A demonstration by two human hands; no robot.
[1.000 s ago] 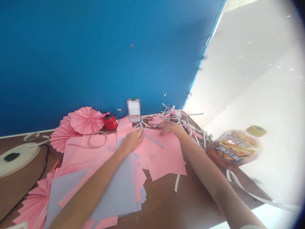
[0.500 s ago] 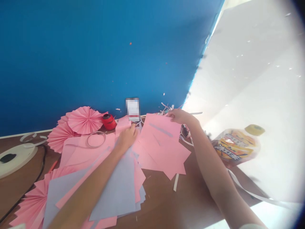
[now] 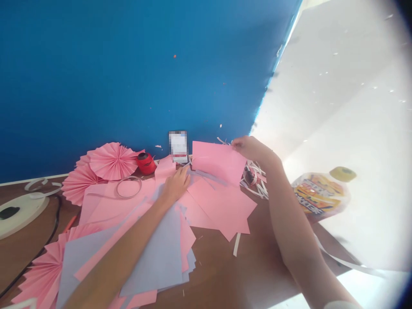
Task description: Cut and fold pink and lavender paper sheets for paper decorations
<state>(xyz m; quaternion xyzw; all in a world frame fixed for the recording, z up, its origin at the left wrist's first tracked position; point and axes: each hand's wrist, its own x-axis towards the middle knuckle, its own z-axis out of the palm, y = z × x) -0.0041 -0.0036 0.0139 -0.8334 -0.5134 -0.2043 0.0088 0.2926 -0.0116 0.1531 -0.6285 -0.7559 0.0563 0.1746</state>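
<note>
My right hand (image 3: 252,149) pinches the upper right corner of a pink sheet of paper (image 3: 217,161), whose far edge is lifted off the pile. Under it lie more pink sheets (image 3: 230,206), fanned out with their corners showing. My left hand (image 3: 176,183) rests on the papers with its fingers stretched forward, holding nothing. Grey-blue sheets (image 3: 157,253) lie mixed with pink ones below my left forearm. A small pink paper piece (image 3: 165,167) is just beyond the left hand.
Pleated pink paper fans (image 3: 117,161) stand at the left, beside a red object with a dark top (image 3: 146,163). A phone (image 3: 178,146) leans against the blue wall (image 3: 128,77). White paper strips (image 3: 257,189), a clear ring (image 3: 128,187) and a yellow-capped bottle (image 3: 322,195) lie around.
My right hand has raised the far edge of the top pink sheet, which now bends upward. My left hand has shifted slightly right, its fingers stretching out.
</note>
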